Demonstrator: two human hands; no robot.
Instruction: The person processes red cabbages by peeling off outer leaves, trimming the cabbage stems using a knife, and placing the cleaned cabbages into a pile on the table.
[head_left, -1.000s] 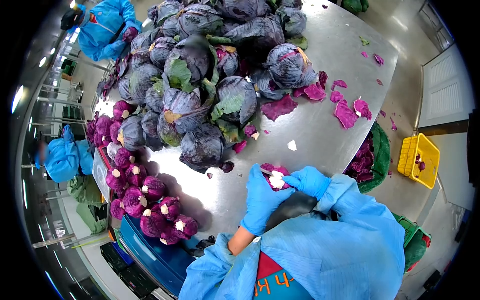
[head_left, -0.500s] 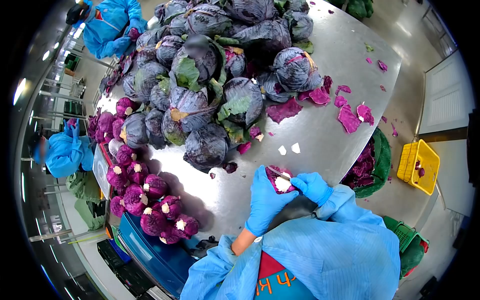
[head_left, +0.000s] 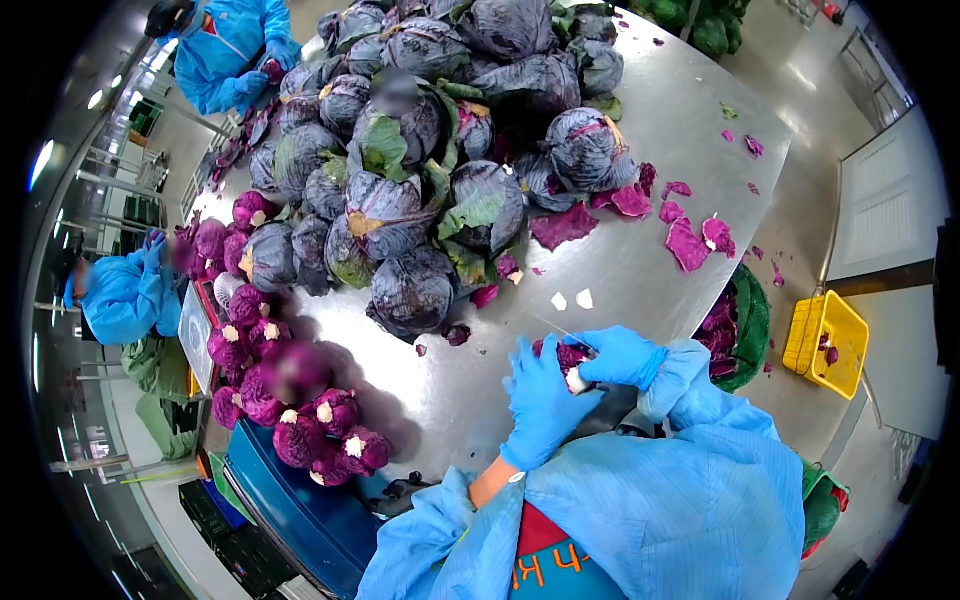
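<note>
My left hand, in a blue glove, is wrapped round a small purple cabbage with a white cut core. At its right side my right hand, also gloved, is closed; a thin blade sticks out past its fingers toward the upper left. Part of the cabbage is hidden by both hands. Above them, a heap of dark unpeeled cabbages lies on the metal table. Peeled purple cabbages are piled at the left.
Loose purple leaves and two white pieces lie on the table. Right of it are a green sack of leaves and a yellow basket. A blue bin stands lower left. Two co-workers are at the left.
The cabbage has been tilted, its white core now lower. My right hand has turned and moved slightly left over it, and the blade now points up and left beyond the cabbage.
</note>
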